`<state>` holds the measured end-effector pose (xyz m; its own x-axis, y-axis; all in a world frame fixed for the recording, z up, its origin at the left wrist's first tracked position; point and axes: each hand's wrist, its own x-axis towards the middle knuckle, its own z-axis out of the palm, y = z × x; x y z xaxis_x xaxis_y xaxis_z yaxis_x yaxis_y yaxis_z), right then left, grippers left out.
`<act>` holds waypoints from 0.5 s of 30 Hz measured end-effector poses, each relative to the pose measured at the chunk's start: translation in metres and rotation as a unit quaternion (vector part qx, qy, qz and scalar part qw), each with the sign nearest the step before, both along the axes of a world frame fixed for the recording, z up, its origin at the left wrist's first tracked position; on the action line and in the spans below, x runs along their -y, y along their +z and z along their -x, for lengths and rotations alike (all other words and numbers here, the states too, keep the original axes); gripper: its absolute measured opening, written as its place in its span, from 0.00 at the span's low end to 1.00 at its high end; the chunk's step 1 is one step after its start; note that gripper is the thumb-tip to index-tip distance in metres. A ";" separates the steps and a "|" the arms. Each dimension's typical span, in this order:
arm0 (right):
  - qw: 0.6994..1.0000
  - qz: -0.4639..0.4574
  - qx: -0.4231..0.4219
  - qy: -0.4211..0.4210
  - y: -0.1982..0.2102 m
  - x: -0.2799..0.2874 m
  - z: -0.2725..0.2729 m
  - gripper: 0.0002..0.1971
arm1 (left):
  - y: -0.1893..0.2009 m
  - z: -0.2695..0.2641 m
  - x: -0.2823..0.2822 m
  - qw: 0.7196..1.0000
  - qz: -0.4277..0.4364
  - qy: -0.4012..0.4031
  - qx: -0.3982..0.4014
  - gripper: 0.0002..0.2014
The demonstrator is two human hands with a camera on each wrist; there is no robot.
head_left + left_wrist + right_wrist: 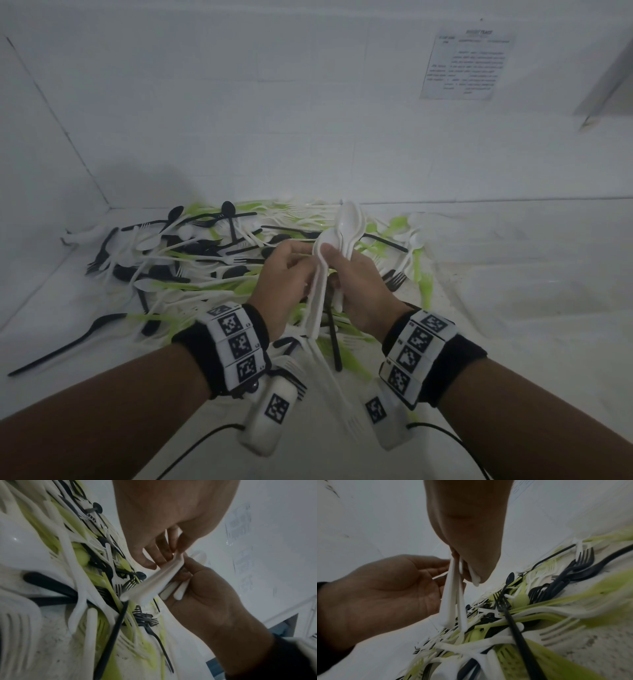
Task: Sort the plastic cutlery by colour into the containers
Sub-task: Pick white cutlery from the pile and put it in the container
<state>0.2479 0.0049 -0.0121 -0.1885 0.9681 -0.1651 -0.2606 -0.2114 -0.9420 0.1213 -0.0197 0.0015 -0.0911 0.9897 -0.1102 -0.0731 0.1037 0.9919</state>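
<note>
My right hand [358,277] grips a bundle of white spoons [349,219] with their bowls pointing up, above the pile. My left hand [286,274] pinches one more white spoon [317,301] against that bundle, its handle hanging down between the palms. In the left wrist view my left hand's fingers [154,555] touch the spoon handle [154,584], which the right hand [205,595] holds from below. The right wrist view has the white handles [453,595] hanging from the right hand [467,534], with the left hand [385,588] beside them. A mixed pile of black, green and white cutlery [205,267] lies under both hands.
The pile lies on a white cloth-covered surface [513,308] in a corner of white walls. A long black spoon [68,346] lies apart at the front left. A printed sheet [469,65] hangs on the back wall. No container shows in any view.
</note>
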 end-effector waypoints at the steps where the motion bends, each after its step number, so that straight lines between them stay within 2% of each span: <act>1: 1.000 0.002 -0.007 0.003 0.001 0.000 -0.001 0.16 | 0.002 0.000 0.001 0.999 0.010 -0.012 0.027 0.09; 5: 0.999 -0.001 0.002 0.042 0.004 0.000 0.000 0.13 | 0.007 0.007 -0.001 0.997 0.019 -0.044 0.056 0.07; 8: 0.997 -0.016 0.010 0.073 0.004 0.000 0.003 0.10 | 0.012 0.010 -0.004 0.993 0.034 -0.059 0.100 0.09; 11: 0.995 -0.028 0.028 0.093 0.002 0.000 0.006 0.11 | 0.009 0.012 -0.009 0.989 0.065 -0.087 0.096 0.30; 12: 0.993 -0.031 0.042 0.103 0.002 0.001 0.006 0.09 | 0.007 0.012 -0.010 0.990 0.073 -0.084 0.085 0.30; 13: 0.992 -0.030 0.057 0.113 0.002 0.001 0.006 0.08 | 0.005 0.012 -0.012 0.991 0.076 -0.073 0.082 0.25; 15: 0.988 -0.012 0.082 0.132 0.001 0.001 0.004 0.13 | 0.003 0.014 -0.014 0.993 0.076 -0.036 0.084 0.14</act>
